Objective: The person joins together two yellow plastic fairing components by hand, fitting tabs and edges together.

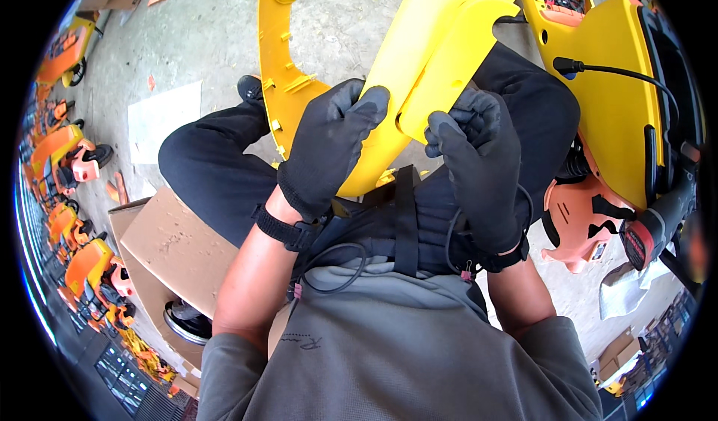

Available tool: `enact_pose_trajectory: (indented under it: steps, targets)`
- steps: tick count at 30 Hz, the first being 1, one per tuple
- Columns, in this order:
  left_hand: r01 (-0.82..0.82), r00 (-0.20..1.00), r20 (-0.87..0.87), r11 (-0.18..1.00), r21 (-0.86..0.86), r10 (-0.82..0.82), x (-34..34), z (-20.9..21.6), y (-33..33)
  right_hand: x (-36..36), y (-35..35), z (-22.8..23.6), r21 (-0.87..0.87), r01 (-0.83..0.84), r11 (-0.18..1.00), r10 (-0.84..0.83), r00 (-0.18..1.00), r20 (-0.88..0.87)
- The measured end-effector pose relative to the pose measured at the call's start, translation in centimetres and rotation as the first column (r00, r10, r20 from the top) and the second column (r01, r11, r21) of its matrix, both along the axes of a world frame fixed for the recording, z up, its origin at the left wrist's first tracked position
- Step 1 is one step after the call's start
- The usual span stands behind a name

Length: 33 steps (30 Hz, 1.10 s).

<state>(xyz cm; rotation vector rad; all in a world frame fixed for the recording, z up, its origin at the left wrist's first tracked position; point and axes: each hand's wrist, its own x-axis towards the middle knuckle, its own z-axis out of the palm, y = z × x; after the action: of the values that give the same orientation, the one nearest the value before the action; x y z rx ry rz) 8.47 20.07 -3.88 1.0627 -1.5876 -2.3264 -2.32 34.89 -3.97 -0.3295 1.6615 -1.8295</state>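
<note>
A large curved yellow plastic panel (389, 54) lies across my lap, with clips and tabs along its left limb. My left hand (336, 140), in a dark glove, grips the panel's middle part with the thumb on top. On the wide right limb is a smoother, raised yellow section (460, 58) with a rounded lower end; I cannot tell whether it is a separate piece. My right hand (479, 148), also gloved, is closed at this section's lower right edge, thumb against curled fingers. Its fingertips are partly hidden.
A yellow scooter-like vehicle (621, 84) stands close on my right, with a black cable and an orange part (587, 223) near it. A cardboard box (179, 245) sits by my left elbow. Several orange-yellow vehicles (63, 152) line the far left. A white sheet (164, 122) lies on the concrete floor.
</note>
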Motion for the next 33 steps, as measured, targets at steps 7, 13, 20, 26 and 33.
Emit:
enact_pose_trajectory:
  steps: [7,13,20,26,33]
  targets:
    - [-0.004,1.0,-0.004,0.996,-0.09,0.004,-0.6,0.3,0.6,0.3,0.1,-0.5,0.095,0.056,0.994,-0.044,0.99,-0.131]
    - [0.043,0.999,0.013,0.979,-0.199,-0.042,-0.3,-0.2,0.3,0.8,-0.2,0.8,0.044,0.04,0.998,-0.037,0.997,-0.068]
    - [0.006,1.0,0.028,0.997,-0.077,-0.004,-0.4,0.4,0.6,1.2,-0.4,1.0,0.085,0.062,0.995,-0.057,0.997,-0.058]
    - [0.025,1.0,0.017,0.993,-0.117,-0.023,-0.6,0.9,1.0,0.8,-0.1,1.0,0.068,0.053,0.996,-0.048,0.996,-0.076]
    - [0.038,0.999,0.028,0.99,-0.133,-0.034,-0.3,0.7,0.8,0.9,-0.1,0.5,0.069,0.036,0.997,-0.028,0.993,-0.112]
